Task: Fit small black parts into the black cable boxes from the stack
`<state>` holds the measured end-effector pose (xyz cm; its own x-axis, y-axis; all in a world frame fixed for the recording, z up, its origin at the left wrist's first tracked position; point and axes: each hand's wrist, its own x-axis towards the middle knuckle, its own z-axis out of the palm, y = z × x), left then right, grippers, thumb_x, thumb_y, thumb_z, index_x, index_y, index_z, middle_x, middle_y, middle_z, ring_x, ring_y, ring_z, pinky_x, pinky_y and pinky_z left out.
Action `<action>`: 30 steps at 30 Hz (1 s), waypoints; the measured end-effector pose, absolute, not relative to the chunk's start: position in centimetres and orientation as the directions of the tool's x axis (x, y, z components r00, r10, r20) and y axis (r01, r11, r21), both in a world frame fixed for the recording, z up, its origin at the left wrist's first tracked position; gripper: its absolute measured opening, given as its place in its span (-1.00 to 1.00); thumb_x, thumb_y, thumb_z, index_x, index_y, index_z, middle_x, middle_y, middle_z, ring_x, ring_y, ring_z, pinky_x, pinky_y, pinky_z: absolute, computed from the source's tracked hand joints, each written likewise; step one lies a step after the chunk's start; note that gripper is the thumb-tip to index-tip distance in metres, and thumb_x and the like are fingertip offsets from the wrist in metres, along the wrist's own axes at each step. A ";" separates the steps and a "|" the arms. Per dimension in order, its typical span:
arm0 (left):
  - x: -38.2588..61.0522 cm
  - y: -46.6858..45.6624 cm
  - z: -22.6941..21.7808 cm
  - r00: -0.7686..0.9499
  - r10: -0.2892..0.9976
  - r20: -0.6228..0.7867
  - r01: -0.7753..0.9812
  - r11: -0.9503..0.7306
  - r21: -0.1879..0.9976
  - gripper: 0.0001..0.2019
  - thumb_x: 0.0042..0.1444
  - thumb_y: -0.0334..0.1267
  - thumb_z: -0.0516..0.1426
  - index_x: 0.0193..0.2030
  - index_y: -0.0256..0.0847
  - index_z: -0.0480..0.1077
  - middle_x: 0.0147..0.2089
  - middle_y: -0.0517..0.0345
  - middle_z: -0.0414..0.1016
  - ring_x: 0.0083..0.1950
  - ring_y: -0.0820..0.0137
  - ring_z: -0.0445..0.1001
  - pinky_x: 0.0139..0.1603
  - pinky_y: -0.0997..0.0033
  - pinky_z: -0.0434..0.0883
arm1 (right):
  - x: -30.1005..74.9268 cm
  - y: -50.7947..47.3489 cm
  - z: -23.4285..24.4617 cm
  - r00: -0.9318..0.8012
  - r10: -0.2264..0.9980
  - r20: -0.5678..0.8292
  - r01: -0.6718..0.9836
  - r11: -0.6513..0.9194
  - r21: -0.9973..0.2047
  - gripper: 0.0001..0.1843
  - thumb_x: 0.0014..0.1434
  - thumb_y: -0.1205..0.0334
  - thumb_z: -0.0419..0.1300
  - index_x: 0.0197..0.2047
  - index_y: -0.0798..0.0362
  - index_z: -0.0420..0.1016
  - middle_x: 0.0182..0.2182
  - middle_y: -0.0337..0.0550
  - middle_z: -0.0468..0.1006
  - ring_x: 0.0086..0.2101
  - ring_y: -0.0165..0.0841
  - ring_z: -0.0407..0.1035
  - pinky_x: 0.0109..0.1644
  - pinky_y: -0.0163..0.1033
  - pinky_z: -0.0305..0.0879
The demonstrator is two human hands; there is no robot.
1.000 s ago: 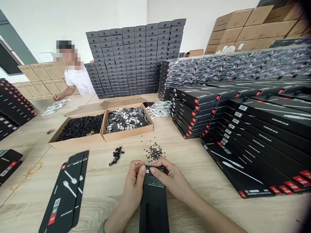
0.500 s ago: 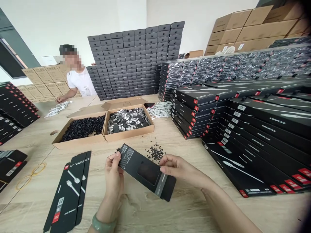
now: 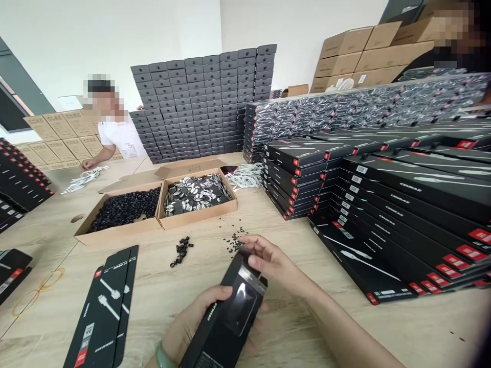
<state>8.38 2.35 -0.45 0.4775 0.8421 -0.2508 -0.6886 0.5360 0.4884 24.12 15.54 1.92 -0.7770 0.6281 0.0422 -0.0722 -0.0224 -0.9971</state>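
Note:
A black packaging box point(image 3: 226, 319) with a clear window is tilted in front of me, opened out into its box shape. My left hand point(image 3: 203, 312) wraps around its lower body, thumb on the near face. At its upper end, my right hand point(image 3: 264, 258) pinches the end flap between thumb and fingers. Small black pieces point(image 3: 232, 241) lie scattered just beyond my right hand. A little heap of black ring-like parts point(image 3: 181, 250) sits on the table left of the box. Further left lie flat, unfolded black cartons point(image 3: 105, 306) printed with white cable plugs.
Two open cardboard trays hold black parts point(image 3: 126, 208) and black-and-white discs point(image 3: 197, 193). Printed black boxes point(image 3: 383, 204) are stacked at right, grey boxes point(image 3: 203, 102) behind. White cables point(image 3: 245, 175) lie beside the trays. A person point(image 3: 118, 133) is at the far left; another is partly visible at upper right.
The flat carton has been opened into a box and turned more upright. My left hand has moved down and right with it, uncovering the heap of black parts. The view has shifted slightly.

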 end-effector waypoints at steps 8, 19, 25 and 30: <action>7.9 2.8 -0.4 0.459 0.868 -0.189 -0.693 0.483 0.535 -0.43 0.11 -0.02 0.05 0.09 -0.49 0.42 0.11 -0.26 0.47 -0.08 0.17 0.52 -0.17 0.29 0.48 | 24.0 15.2 1.7 -0.753 0.625 -0.203 -0.014 -0.324 -0.946 -0.66 0.13 -0.09 0.25 -0.32 0.06 0.46 -0.44 -0.28 0.42 -0.40 -0.41 0.24 -0.27 -0.29 0.11; 8.2 3.5 -1.6 0.448 0.873 -0.195 -0.716 0.480 0.506 -0.52 0.16 -0.10 0.05 0.08 -0.44 0.43 0.11 -0.25 0.48 -0.02 0.09 0.51 -0.15 0.18 0.49 | 23.5 15.1 0.3 -0.737 0.562 -0.374 -0.017 -0.569 -0.822 -0.61 0.15 -0.11 0.21 -0.28 0.08 0.52 -0.40 -0.18 0.52 -0.39 -0.37 0.32 -0.38 -0.30 0.10; 7.9 3.5 -2.1 0.421 0.876 -0.234 -0.737 0.481 0.475 -0.49 0.15 -0.08 0.05 0.10 -0.45 0.40 0.13 -0.27 0.46 0.02 0.05 0.49 -0.10 0.08 0.47 | 23.2 15.0 0.4 -0.690 0.663 -0.290 0.014 -0.389 -0.921 -0.58 0.11 -0.18 0.20 -0.27 0.04 0.44 -0.39 -0.20 0.48 -0.37 -0.34 0.31 -0.32 -0.28 0.16; 7.5 3.6 -2.1 0.382 0.889 -0.251 -0.747 0.457 0.482 -0.50 0.17 -0.08 0.02 0.09 -0.48 0.40 0.14 -0.27 0.45 0.01 0.08 0.49 -0.08 0.09 0.46 | 23.1 15.5 0.1 -0.469 0.842 0.269 0.103 0.354 -0.929 -0.77 -0.01 0.13 0.36 -0.34 -0.05 0.39 -0.16 -0.17 0.43 -0.05 -0.20 0.29 0.06 -0.11 0.13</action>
